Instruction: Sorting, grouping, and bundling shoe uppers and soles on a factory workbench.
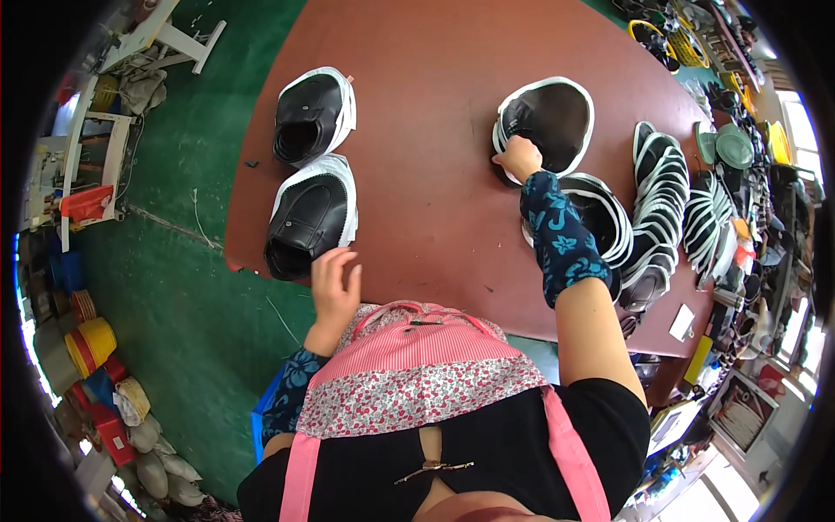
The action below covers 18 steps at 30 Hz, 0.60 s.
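My right hand reaches out over the table and grips the near edge of a black shoe upper with white trim; its fingertips are partly hidden inside the opening. Just below it, partly behind my patterned sleeve, lie more black shoe uppers with white rims. My left hand is empty, its fingers apart, beside the near end of a black shoe upper at the table's left edge. Beyond that one sits another black shoe upper with a white lining edge.
The reddish-brown table has a curved left edge over a green floor. A long overlapping row of shoe uppers lies at the right, with a second bundle beyond it. A white card lies near the right corner.
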Available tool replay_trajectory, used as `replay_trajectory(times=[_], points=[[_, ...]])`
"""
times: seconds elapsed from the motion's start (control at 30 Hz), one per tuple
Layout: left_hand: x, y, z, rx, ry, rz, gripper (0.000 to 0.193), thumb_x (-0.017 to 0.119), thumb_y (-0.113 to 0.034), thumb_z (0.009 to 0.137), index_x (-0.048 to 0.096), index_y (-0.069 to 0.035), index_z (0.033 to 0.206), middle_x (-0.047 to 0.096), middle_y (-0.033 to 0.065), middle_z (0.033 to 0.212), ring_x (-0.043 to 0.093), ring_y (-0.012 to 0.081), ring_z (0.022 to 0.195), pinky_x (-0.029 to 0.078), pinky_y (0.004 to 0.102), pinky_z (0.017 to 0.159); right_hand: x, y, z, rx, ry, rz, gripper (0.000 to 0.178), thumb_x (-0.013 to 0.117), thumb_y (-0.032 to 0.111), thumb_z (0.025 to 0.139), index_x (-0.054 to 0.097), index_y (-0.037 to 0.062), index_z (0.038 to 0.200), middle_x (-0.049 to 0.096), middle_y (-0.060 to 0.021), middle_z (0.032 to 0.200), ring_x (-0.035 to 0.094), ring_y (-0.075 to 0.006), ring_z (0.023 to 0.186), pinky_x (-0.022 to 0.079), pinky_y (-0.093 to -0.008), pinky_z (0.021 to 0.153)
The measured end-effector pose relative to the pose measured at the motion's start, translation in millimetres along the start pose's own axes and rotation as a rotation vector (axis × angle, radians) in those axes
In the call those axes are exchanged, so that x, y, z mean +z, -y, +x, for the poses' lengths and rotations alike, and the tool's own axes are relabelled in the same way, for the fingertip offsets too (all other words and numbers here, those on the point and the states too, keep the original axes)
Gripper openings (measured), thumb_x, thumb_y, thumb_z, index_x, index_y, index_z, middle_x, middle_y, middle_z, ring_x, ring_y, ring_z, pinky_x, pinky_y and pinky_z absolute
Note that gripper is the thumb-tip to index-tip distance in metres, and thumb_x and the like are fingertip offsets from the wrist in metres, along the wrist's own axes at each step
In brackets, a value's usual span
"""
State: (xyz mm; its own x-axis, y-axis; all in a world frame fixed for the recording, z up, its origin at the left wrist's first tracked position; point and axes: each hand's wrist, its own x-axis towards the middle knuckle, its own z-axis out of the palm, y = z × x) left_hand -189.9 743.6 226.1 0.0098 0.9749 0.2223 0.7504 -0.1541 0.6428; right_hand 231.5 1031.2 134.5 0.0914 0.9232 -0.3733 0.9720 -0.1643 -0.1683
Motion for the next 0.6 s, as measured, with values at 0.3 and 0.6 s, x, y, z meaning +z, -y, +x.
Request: replay_trajectory(times=[0.3,0.6], points=[[75,-33,51,-1.187,0.425,-1.288,0.050,0.069,-0.036,0.112,0.059,-0.002,0.148,0.062,0.0141,0.153,0.060,0.0284,0.142,0.049,0.0460,0.115,9,19,-192,-0.475,0.421,2.140,0.072,0.089,0.023,0.090,0.060,0.0001,0.151,0.069,-0.0156,0.144,0.063,-0.0345,0.139,0.047,-0.0508,0.124],[46,-126,87,-0.877,0.304,-1.399,0.047,0.076,-0.030,0.108,0.064,0.005,0.137,0.075,0.0114,0.125,0.074,0.0162,0.107,0.062,0.0331,0.094,49,12,-306,-0.425,0.451,2.824,0.105,0.066,0.080,0.094,0.049,0.0023,0.163,0.067,-0.0253,0.147,0.069,-0.0409,0.131,0.057,-0.0566,0.114]])
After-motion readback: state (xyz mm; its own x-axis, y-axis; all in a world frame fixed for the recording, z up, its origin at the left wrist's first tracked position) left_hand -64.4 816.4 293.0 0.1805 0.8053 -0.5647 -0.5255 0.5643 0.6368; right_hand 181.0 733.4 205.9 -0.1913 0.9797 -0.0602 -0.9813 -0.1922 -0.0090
